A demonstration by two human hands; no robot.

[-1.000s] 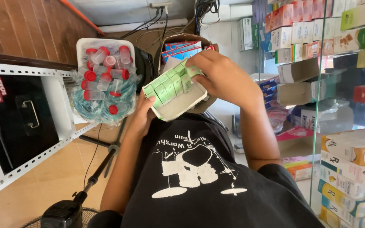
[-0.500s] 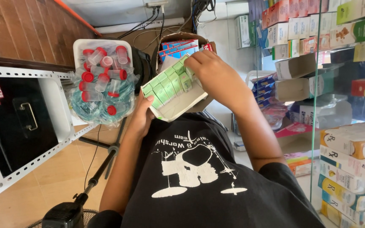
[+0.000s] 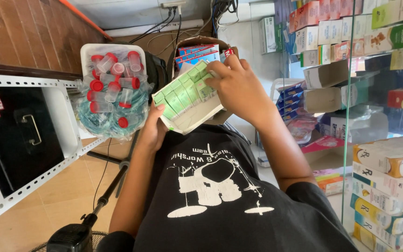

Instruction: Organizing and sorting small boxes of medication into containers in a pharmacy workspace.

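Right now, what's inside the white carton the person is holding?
The white carton holds a row of small green boxes standing on edge. The right hand covers the row's far end; the left hand supports it from beneath.

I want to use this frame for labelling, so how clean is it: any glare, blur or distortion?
Head view: sharp, evenly daylit; the small green boxes and right hand show no motion blur. The glass panel at right carries pale reflections. Wide-angle lens bends the white shelf frame at the left edge.

Tub of red-capped vials (image 3: 113,88) crowding the left, stocked shelves (image 3: 378,56) walling the right, open gap above the small green boxes (image 3: 185,88)
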